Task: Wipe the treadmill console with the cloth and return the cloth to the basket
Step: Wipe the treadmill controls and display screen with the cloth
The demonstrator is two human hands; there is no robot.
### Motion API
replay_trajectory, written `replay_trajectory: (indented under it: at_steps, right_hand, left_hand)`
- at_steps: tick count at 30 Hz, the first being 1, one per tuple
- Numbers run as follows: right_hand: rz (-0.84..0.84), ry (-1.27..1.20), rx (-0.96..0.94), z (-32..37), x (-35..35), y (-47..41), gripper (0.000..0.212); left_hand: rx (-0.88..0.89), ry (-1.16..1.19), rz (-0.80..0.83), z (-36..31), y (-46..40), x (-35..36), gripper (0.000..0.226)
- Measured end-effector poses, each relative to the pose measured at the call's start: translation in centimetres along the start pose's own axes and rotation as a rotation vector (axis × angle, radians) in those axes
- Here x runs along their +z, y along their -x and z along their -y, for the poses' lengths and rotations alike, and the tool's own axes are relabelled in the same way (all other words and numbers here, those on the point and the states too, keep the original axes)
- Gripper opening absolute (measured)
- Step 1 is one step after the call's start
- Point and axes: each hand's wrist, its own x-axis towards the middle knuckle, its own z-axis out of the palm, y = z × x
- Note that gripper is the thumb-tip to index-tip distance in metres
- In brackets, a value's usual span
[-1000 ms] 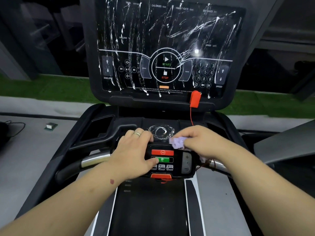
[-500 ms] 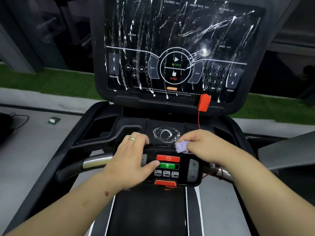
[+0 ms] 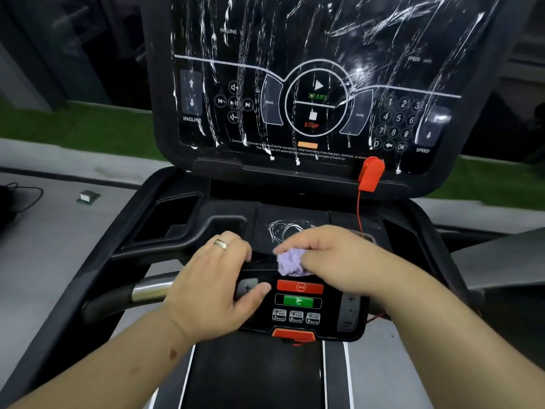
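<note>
The person's right hand [image 3: 333, 258] has its fingers curled round a bunched lilac cloth [image 3: 290, 261], pressing it onto the top edge of the small black control pad [image 3: 306, 305] with the red and green buttons, at the near end of the black treadmill console [image 3: 309, 84]. The left hand [image 3: 212, 287], a ring on one finger, rests on the pad's left side, fingers curved over its far edge and thumb lying on the front. White foam streaks run down the big upright screen beyond, where a red safety clip [image 3: 371, 173] hangs at its lower right.
</note>
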Motion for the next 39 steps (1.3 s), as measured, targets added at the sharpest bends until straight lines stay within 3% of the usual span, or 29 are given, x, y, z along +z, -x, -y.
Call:
replay_trajectory:
  at_steps: [5,12,15,22,28,32,39]
  right_hand:
    - [0.034,-0.113,0.087,-1.6,-3.0,1.7,0.035]
    - [0.083,-0.112,-0.005,0.5,-0.9,-0.7,0.037]
    - [0.109,-0.225,0.091,-1.1,-3.0,0.4,0.033]
    - [0.104,-0.070,0.009,0.2,-0.8,-1.7,0.040]
    - [0.132,-0.136,0.060,-1.0,-2.6,-1.0,0.027]
    - [0.136,-0.060,0.008,0.4,-0.7,-1.8,0.041]
    - [0.136,-0.127,0.054,-1.4,-2.6,-1.2,0.031]
  left_hand:
    - [0.028,-0.031,-0.043,0.5,0.0,0.4,0.044]
    - [0.067,-0.036,-0.165,0.9,0.3,1.6,0.049]
    - [0.072,-0.033,-0.175,0.9,0.4,1.8,0.050]
    - [0.078,-0.046,-0.169,1.0,0.3,1.8,0.049]
    - [0.061,-0.052,-0.165,0.8,0.2,1.5,0.048]
    - [0.067,-0.060,-0.166,0.9,0.2,1.6,0.049]
    - [0.062,-0.054,-0.182,0.8,0.3,1.8,0.049]
